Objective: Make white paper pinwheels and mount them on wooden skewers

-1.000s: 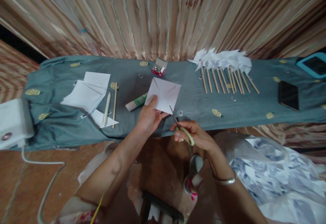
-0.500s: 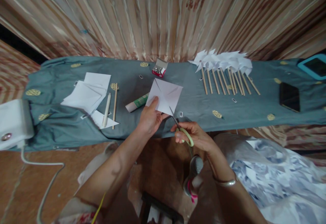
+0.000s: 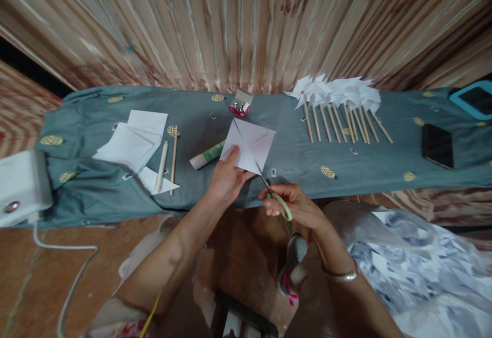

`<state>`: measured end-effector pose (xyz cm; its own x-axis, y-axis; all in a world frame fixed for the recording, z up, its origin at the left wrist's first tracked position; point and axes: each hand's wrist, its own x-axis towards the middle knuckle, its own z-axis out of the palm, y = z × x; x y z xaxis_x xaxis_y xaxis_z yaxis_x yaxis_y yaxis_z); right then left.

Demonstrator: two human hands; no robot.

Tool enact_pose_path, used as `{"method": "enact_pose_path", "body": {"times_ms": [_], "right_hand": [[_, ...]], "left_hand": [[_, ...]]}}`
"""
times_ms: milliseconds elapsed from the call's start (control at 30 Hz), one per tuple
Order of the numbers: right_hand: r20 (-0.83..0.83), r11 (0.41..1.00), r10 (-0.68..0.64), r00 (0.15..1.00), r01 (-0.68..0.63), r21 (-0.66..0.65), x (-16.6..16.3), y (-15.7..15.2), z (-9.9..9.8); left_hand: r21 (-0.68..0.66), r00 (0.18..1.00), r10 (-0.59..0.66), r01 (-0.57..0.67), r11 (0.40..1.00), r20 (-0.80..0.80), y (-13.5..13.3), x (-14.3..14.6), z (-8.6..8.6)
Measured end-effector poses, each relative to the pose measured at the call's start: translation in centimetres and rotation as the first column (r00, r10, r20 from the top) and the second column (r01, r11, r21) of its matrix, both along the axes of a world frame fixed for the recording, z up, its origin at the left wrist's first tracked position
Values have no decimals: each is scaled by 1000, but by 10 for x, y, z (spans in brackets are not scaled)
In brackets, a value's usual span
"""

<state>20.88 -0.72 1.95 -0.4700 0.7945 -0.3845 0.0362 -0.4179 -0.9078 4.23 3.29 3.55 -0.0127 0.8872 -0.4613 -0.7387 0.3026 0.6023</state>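
Observation:
My left hand pinches a square sheet of white paper near its lower left edge, thumb on top. Slits run inward from the sheet's corners. In my right hand is a pair of scissors with light green handles. Their blades lie at the paper's lower corner, pointing toward its middle. Just left of the sheet lies a green and white glue tube. Behind it stands an open small red box with shiny metal pieces inside.
White paper sheets, a white stick-like tool and a wooden stick lie left. Paper pinwheels on sticks lie back right, near a phone. A white device stands far left; a bag of paper pieces is at lower right.
The scissor blades have moved very slightly further into the paper toward its middle. Both hands stay in nearly the same place.

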Motion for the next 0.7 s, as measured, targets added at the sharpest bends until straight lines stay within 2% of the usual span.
{"method": "enact_pose_path", "body": {"times_ms": [233,700], "right_hand": [[12,999,-4,1000,5,-48,0,0,0],[54,998,16,998,-13,-54,2,1,-5]], "left_hand": [[-9,1000,13,-13,1000,-11,-1,0,1],[6,1000,17,-17,1000,5,1,-1,-1]]}}
